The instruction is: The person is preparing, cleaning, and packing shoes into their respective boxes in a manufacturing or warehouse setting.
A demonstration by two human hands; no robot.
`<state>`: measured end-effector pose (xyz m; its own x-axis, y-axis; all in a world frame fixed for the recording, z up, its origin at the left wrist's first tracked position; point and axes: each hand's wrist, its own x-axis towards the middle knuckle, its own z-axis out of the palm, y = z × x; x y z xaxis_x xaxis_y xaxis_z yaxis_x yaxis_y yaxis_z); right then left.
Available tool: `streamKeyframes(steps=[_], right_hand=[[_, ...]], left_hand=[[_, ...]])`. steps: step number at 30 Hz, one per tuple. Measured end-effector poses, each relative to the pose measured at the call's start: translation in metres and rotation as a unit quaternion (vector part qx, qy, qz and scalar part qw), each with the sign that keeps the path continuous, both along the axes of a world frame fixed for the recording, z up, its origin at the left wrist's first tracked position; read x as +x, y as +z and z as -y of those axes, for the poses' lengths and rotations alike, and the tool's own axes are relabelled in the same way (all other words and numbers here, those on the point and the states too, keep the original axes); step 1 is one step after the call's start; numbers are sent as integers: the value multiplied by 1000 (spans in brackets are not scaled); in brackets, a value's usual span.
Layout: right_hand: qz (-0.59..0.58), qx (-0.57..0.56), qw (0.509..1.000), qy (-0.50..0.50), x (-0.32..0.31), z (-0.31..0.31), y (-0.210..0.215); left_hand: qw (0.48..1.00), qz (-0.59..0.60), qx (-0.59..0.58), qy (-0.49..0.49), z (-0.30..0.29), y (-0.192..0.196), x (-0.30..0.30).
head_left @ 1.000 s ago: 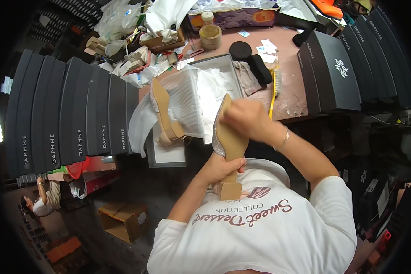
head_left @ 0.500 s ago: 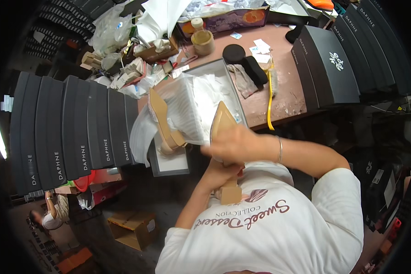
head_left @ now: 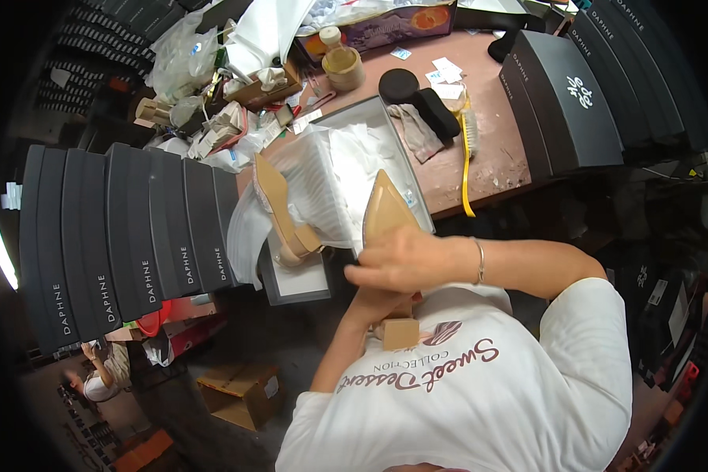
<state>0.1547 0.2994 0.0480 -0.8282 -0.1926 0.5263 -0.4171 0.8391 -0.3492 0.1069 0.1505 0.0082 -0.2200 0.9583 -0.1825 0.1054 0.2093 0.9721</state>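
A beige pointed-toe shoe [head_left: 385, 206] is held sole up in front of my shirt. Its block heel [head_left: 400, 334] shows below my wrists, toward my chest. My left hand [head_left: 375, 303] grips the shoe from underneath, mostly covered by the other hand. Across the middle of the sole lies my right hand [head_left: 397, 258], fingers curled in; whatever they hold is hidden. A matching shoe [head_left: 272, 189] rests on its side on thin white wrapping [head_left: 313, 169], left of my hands. Under the wrapping is an open grey shoebox [head_left: 402, 149] with white tissue in it.
Dark shoeboxes [head_left: 138, 228] stand in a row at left; more boxes [head_left: 562, 106] are stacked at right. A yellow-handled brush [head_left: 469, 149], a black pad [head_left: 436, 114] and a glue bottle [head_left: 341, 57] lie beyond. Another person [head_left: 102, 377] is at far lower left.
My right hand, blurred before, now appears sharp and slightly lower over the sole. More of the shoe's toe shows. The whole view has shifted slightly.
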Motion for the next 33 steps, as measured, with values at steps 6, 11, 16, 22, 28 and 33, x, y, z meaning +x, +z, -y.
streamKeyframes(steps=[6,11,16,22,28,33], right_hand=[[75,5,994,-82,3,-24,-5],[92,-19,992,-87,21,-24,-6],[-64,-11,998,24,40,0,-13],[61,-274,908,-312,-3,-101,-35],[141,54,986,-70,19,-7,49],[77,32,980,-182,-5,-28,-4]], left_hand=[[960,259,-82,60,-2,14,-1],[948,299,-102,47,-1,10,-6],[968,232,-59,72,2,3,-7],[953,296,-69,2,-8,25,-6],[936,328,-113,62,-6,20,-4],[953,289,-92,22,-8,13,4]])
